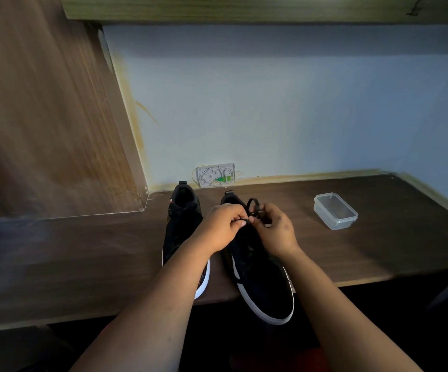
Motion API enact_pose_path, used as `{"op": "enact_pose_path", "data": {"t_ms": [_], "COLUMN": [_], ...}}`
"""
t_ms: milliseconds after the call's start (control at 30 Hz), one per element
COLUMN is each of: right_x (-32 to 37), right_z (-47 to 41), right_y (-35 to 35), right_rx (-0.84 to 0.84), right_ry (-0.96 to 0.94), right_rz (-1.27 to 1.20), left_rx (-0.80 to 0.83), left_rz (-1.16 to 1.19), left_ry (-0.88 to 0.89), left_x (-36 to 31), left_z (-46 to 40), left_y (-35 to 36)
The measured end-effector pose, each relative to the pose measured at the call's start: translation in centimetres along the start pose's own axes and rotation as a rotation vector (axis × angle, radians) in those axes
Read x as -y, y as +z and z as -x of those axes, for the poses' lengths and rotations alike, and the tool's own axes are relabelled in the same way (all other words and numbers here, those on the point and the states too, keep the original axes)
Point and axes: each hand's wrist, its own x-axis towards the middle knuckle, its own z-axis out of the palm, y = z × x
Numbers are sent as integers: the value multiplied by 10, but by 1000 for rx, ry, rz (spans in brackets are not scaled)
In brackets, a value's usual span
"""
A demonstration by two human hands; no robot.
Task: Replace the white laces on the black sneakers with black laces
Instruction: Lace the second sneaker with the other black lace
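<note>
On the surface (83, 251), over the right sneaker (260, 277), the left hand (221, 228) and right hand (275, 232) each pinch the black lace (252, 206).

A dark wooden desk (378, 245) is running across the middle of the frame, its front edge cutting across the lower half. Two black sneakers are sitting on it side by side at centre, heels toward the wall. The left sneaker (182, 218) is lying fully on the desk, while the right sneaker (260, 280) is poking its white-edged toe out over the front edge. Well apart from them, in the right part of the frame, a clear plastic box (335, 210) is sitting without a lid. At the back of the desk, a small white wall plate (215, 175) is standing against the wall.
</note>
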Motion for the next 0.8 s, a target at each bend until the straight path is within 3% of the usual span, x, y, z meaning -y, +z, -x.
{"op": "enact_pose_path", "data": {"t_ms": [133,267,367,467,633,800], "right_x": [-2,0,6,14,14,-5], "right_z": [-1,-4,-5,7,46,55], "right_y": [1,-9,-29,-41,-3,23], "right_rx": [33,114,37,-91,9,-131], "right_ry": [38,77,109,14,-276,-205], "right_rz": [-36,74,250,251,319,612], "left_rx": [24,41,56,65,106,103], "left_rz": [8,24,25,19,-63,-41], "left_ry": [-25,-65,-65,-58,-10,-26], "left_x": [0,0,0,0,0,1], "left_z": [1,2,4,4,0,-1], "left_y": [-1,-2,-4,-5,-8,-5]}}
